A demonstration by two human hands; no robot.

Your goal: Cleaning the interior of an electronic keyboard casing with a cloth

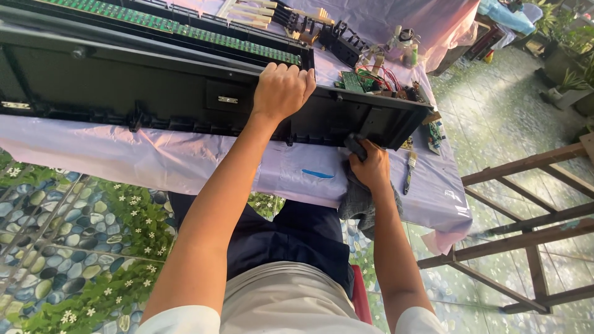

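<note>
Nearest the lens are the person's light shirt and dark trousers, with both bare forearms reaching forward to a tabletop [185,161] covered in pale lilac plastic sheeting.

Left hand [283,89]: fingers curled over the upper edge of a long black keyboard casing [154,86], which stands tilted on its long side along the tabletop. The grip is closed on that edge and appears to be steadying the casing.

Right hand [370,166]: closed around a bunched grey cloth [359,201], pressed against the lower right part of the casing's outer face. The loose end of the cloth hangs below the tabletop edge.

Judgement: the step in hand looks to be wiping down the casing's outer shell near its right end, with the other hand bracing it. A further stroke would call for the brace to hold firm, since the casing rests on a narrow edge and could tip or slide on the slick sheeting.

Surroundings: a long green circuit board [173,26] lies behind the casing. Loose key assemblies [247,13], a smaller green board with red wires [365,79] and small bottles sit near the far right end. A paintbrush [409,172] lies just beside the right hand. A wooden frame [526,216] stands on the tiled floor to the right.
</note>
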